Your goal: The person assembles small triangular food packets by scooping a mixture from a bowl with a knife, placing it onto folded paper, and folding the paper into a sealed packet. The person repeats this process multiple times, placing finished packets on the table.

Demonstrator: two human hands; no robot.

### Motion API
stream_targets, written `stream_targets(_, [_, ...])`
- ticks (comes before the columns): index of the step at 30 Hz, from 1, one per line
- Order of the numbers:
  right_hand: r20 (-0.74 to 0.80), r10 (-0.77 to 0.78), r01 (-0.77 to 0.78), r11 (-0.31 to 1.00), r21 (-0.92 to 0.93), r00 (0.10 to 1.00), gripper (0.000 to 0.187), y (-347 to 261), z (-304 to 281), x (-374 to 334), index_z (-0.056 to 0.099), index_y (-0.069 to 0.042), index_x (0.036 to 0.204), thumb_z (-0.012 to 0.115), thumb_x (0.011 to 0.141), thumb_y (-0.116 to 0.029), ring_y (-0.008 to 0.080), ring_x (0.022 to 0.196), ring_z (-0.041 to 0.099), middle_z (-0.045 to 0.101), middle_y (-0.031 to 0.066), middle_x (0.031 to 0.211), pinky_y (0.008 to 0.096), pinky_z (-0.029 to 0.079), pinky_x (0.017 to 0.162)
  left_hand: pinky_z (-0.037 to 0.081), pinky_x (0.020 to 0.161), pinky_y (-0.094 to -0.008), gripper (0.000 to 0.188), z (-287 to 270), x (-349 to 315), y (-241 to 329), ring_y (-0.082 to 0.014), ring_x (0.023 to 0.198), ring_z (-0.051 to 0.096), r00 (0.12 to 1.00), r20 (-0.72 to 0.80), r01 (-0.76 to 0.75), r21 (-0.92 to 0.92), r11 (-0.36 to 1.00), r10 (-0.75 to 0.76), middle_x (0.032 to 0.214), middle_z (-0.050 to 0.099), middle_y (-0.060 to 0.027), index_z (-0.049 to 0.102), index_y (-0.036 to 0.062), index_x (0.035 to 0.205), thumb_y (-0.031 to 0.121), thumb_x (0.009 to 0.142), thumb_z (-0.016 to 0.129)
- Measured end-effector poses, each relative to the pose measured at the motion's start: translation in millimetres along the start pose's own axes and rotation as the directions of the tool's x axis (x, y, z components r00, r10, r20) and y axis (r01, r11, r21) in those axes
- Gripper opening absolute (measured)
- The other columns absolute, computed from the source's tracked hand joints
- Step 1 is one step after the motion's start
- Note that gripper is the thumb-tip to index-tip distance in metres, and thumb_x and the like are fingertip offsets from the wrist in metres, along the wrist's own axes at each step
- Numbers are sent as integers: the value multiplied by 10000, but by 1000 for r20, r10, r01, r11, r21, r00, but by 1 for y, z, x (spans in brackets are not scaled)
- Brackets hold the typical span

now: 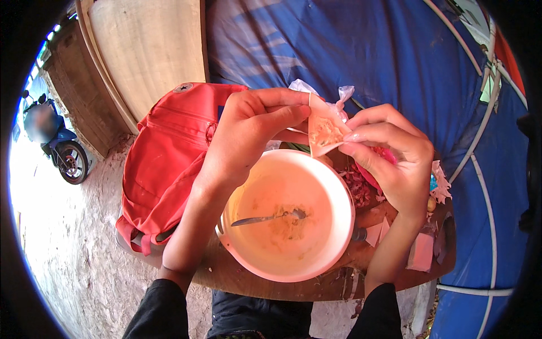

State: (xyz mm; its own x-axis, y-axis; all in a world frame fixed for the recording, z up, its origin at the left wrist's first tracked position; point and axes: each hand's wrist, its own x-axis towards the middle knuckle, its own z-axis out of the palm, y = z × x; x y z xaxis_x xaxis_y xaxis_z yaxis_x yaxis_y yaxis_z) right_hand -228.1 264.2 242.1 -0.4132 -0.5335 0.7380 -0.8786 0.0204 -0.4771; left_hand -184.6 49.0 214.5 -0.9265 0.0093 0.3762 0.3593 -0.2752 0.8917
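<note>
Above the far rim of a white basin, both hands pinch a thin, pale pastry wrapper [318,148] folded into a pointed shape. Shredded, yellowish filling [327,131] shows on it. My left hand [245,127] grips its upper left edge between thumb and fingers. On the other side, my right hand [398,161] pinches the right corner with thumb and fingertips. Below them stands the basin [257,265], nearly emptied, with a metal spoon [254,220] lying in it and a little leftover filling [289,230] on the bottom.
A red backpack [164,150] lies left of the basin on the brown table [254,287]. Reddish peelings [357,183], a small pink box [420,253] and a knotted plastic bag [344,97] are at the right. Blue tarpaulin [361,45] hangs behind; a motorbike [68,147] stands far left.
</note>
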Motion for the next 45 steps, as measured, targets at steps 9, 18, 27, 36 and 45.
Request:
stream_targets(9, [-99, 299, -268, 931, 249, 949, 75, -3, 7, -5, 687, 77, 927, 723, 863, 96, 141, 847, 669, 703, 132, 973, 261, 554, 761, 599, 807, -274, 215, 9, -6, 0, -144, 907, 719, 992, -11, -123, 87, 989, 125, 1008, 750, -121, 691, -80, 1138, 35, 979, 604])
stream_targets(18, [-145, 388, -344, 904, 256, 910, 94, -3, 12, -6, 690, 74, 932, 732, 852, 102, 128, 825, 667, 710, 131, 977, 247, 543, 745, 586, 763, -247, 191, 16, -12, 1, -141, 873, 725, 993, -50, -105, 113, 988, 111, 1007, 754, -128, 711, -81, 1095, 39, 951, 673])
stream_targets(27, [-87, 209, -200, 975, 102, 974, 323, -7, 11, -5, 724, 42, 1067, 807, 756, 75, 146, 875, 700, 712, 102, 941, 260, 568, 755, 610, 873, -299, 225, 11, -4, -7, -183, 998, 714, 940, 136, -322, 52, 945, 313, 1059, 734, -134, 750, -30, 1067, -86, 849, 730])
stream_targets(36, [-26, -42, 41, 999, -16, 999, 294, -3, 4, -7, 709, 48, 898, 856, 651, 113, 172, 823, 699, 712, 138, 905, 267, 548, 724, 576, 853, -296, 245, -4, 1, 1, -193, 963, 717, 793, 376, -584, 251, 772, 479, 1037, 732, -127, 767, -12, 1024, -92, 792, 760])
stream_targets(45, [21, 78, -79, 996, 50, 997, 194, -7, 0, -8, 693, 83, 858, 822, 716, 115, 186, 830, 708, 712, 154, 916, 278, 559, 746, 580, 838, -276, 226, 5, -6, -3, -181, 945, 722, 894, 214, -435, 205, 877, 394, 1011, 737, -126, 749, -45, 1022, -99, 803, 760])
